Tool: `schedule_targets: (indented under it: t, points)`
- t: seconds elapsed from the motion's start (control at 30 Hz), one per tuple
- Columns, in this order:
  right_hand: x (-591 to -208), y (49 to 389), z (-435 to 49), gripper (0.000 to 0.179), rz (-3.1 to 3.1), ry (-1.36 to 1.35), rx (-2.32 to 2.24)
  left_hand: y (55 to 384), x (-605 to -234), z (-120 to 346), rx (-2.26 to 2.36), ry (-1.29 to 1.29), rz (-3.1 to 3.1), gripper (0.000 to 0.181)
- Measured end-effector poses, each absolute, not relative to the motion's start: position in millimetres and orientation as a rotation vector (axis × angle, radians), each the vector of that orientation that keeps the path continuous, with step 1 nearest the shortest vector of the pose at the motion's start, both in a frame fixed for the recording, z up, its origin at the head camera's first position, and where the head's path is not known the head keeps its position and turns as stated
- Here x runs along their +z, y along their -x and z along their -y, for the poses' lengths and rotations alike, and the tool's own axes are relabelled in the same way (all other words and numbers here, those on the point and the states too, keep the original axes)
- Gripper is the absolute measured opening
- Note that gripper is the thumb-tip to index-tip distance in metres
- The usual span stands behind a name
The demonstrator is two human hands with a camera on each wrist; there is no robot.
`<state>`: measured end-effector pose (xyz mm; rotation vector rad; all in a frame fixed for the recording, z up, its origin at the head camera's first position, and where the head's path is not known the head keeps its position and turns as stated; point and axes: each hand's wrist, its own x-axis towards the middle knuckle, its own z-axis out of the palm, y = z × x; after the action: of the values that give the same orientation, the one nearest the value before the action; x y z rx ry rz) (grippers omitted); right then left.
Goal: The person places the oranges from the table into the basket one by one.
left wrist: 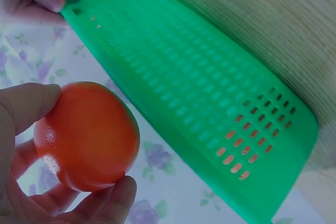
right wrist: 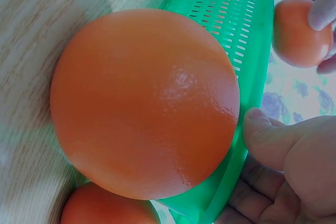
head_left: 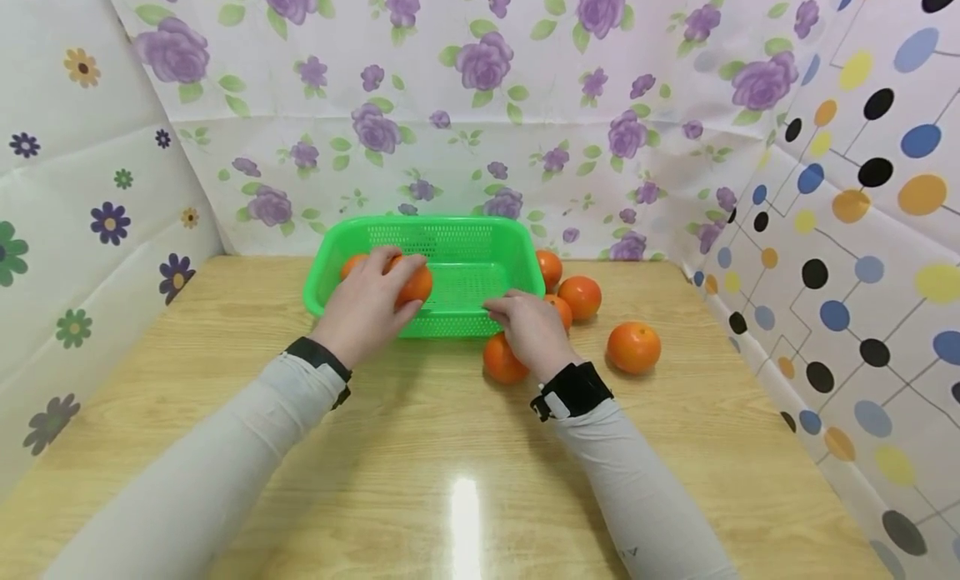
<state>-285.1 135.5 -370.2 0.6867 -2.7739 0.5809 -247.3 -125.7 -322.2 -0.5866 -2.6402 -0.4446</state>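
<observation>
My left hand (head_left: 365, 307) grips a shiny orange (left wrist: 89, 135), thumb on one side and fingers curled round the other. In the head view it is over the left part of a green plastic basket (head_left: 480, 323) with perforated walls. A second orange (head_left: 352, 265) shows in the basket, partly behind that hand. At the basket's front right corner my right hand (head_left: 536, 334) pinches the rim, thumb on the inner side and fingers outside, as the right wrist view shows. Just below this hand, an orange (head_left: 502, 361) sits on the table against the basket's front.
More oranges lie on the wooden table (head_left: 420, 463) right of the basket: one orange (head_left: 549, 268) by its far corner, another (head_left: 581, 297) beside it, one (head_left: 560, 310) partly behind my right hand, and one (head_left: 633, 347) farther right. A flowered sheet (head_left: 450, 163) hangs behind.
</observation>
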Motion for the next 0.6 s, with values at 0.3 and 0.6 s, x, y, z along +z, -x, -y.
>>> schedule_targets:
  t: [0.3, 0.6]
  points:
    - [-372, 284, -135, 0.027, 2.774, -0.678, 0.581, 265, -327, 138, -0.482, 0.517, 2.7, 0.047]
    - [-371, 285, -135, 0.026, 2.763, -0.678, 0.574, 280, -327, 148, -0.465, 0.458, 2.788, 0.048]
